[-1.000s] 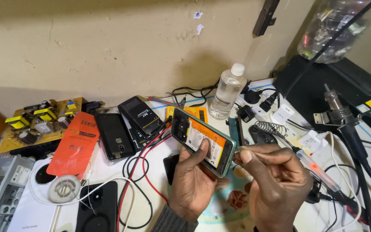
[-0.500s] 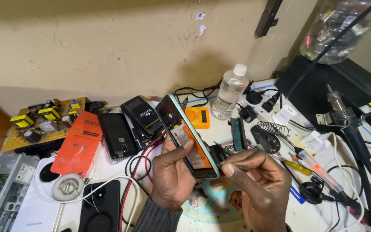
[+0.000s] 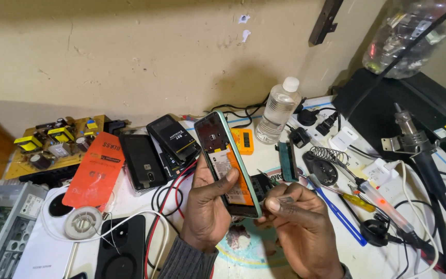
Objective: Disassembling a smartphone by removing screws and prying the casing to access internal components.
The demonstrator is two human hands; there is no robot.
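My left hand (image 3: 207, 209) grips an opened phone (image 3: 226, 163) with a green frame and an orange-labelled battery, tilted upright above the bench. The thumb presses on the battery. My right hand (image 3: 299, 225) sits just right of the phone's lower edge, fingers pinched around a thin tool whose tip (image 3: 265, 177) pokes out beside the frame. Under both hands lies a round printed mat (image 3: 243, 248).
Several phones and batteries (image 3: 156, 147) lie at centre left with an orange pouch (image 3: 95, 170) and a circuit board (image 3: 52, 144). A clear bottle (image 3: 279, 109) stands behind. Cables, screwdrivers (image 3: 336, 209), a hot-air tool (image 3: 414, 144) and a soldering iron (image 3: 388, 204) crowd the right.
The phone has been turned from nearly flat to standing more on edge. My left hand has shifted left and regripped it; my right hand moved in under its lower edge.
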